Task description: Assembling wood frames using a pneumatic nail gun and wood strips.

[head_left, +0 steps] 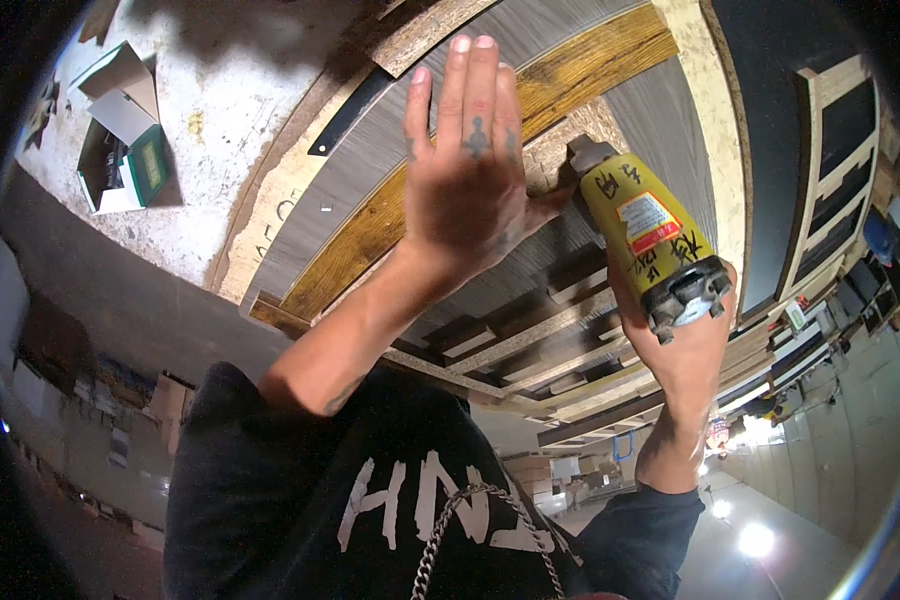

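My left hand [465, 170] lies flat with its fingers stretched forward, over a brown wood-grain strip [600, 50] on a grey wood-grain panel [660, 120]. Its thumb reaches right, close to the nose of a yellow pneumatic nail gun [640, 215] with a black end cap. My right hand [685, 345] is wrapped round the gun's handle, most of which the yellow body hides. Near the gun's nose shows a piece of chipboard [595, 120]. Whether the nose touches the wood I cannot tell.
A green and white box [148, 165] stands open on a white, stained tabletop [240, 100] at the left. A black flat bar [335, 130] lies left of my hand. Slatted wooden frames stand below the panel, and another wooden frame [810, 190] is at the right.
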The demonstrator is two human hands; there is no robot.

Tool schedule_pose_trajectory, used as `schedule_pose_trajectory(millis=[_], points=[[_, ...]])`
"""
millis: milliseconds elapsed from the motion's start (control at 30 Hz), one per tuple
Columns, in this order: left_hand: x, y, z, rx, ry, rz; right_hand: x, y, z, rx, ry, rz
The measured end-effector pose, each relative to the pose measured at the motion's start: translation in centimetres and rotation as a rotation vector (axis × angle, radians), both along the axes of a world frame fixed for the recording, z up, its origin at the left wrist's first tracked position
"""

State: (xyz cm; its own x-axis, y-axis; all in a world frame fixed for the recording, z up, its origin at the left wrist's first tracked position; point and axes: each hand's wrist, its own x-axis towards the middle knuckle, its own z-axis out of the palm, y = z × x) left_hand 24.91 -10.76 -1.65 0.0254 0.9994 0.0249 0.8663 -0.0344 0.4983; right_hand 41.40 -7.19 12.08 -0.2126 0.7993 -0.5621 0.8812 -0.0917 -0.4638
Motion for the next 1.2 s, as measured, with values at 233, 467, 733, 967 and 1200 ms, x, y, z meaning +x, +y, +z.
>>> schedule_pose_trajectory(millis=[233, 467, 733, 967, 1200], points=[[-0.2, -0.9, -1.2, -0.031, -0.101, -0.093, 4.3, -3.2, -1.2, 0.006, -0.022, 0.020], [0.3, -0.5, -1.0, 0.068, 0.166, -0.095, 13.6, -11.8, 1.1, -0.122, -0.276, -0.195], [-0.2, -0.1, -1.1, 0.082, 0.231, -0.135, 15.5, -13.7, -0.3, 0.154, -0.174, -0.073], [0.3, -0.1, -0.4, 0.036, 0.263, -0.158, 16.9, -14.0, -2.1, 0.178, 0.207, -0.264], [0.9, -0.1, 0.0, 0.068, 0.268, -0.168, 16.1, -12.9, -1.3, -0.016, 0.183, -0.377]])
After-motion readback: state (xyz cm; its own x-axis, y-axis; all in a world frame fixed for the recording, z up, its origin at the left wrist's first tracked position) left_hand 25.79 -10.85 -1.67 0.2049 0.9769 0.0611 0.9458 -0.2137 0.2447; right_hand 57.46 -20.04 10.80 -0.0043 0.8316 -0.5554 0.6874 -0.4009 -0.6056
